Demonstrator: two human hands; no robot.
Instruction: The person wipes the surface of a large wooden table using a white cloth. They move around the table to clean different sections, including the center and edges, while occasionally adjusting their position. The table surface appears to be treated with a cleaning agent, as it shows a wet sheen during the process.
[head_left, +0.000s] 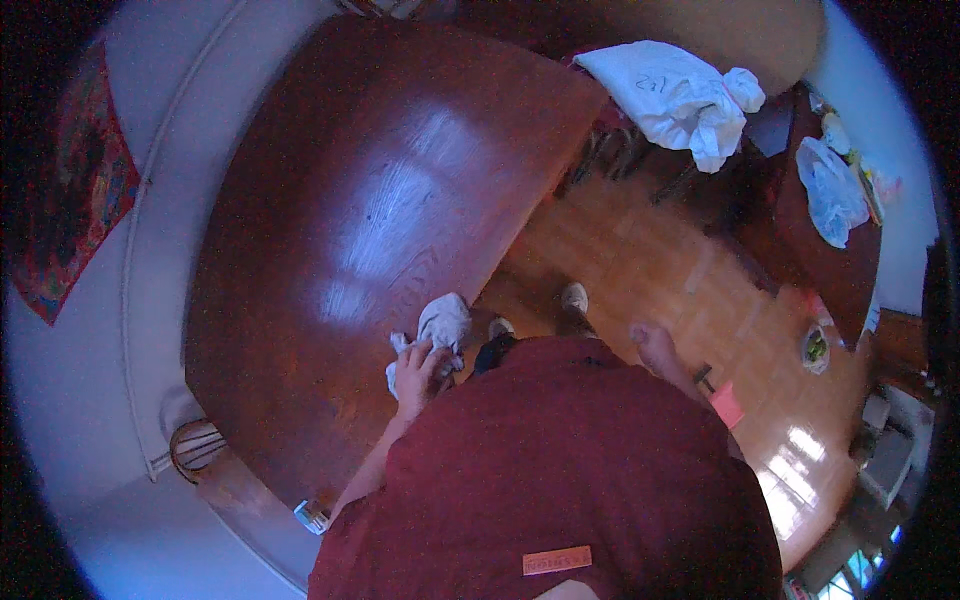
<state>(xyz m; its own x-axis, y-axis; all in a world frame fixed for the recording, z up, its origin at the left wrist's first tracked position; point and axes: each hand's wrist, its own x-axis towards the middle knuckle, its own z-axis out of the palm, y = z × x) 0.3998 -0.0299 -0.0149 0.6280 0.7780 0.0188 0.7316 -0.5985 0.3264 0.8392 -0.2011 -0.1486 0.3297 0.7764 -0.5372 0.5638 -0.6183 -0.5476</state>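
Note:
A brown wooden table (290, 230) with a glossy top fills the left and middle. Near its front right edge, my left hand (422, 375) presses down on a crumpled whitish cloth (445, 320). The fingers are curled over the cloth, which bunches out ahead of and beside them. My right hand (655, 345) hangs in the air over the floor, right of my body. Its fingers look curled in, and nothing shows in them.
A stuffed white bag (660, 90) rests at the table's far right corner. Right of the wooden floor (650, 250), a dark side table (790, 220) bears a plastic bag (830, 190). A pink flat thing (728, 405) lies low beside my right arm. A chair (195, 445) stands left.

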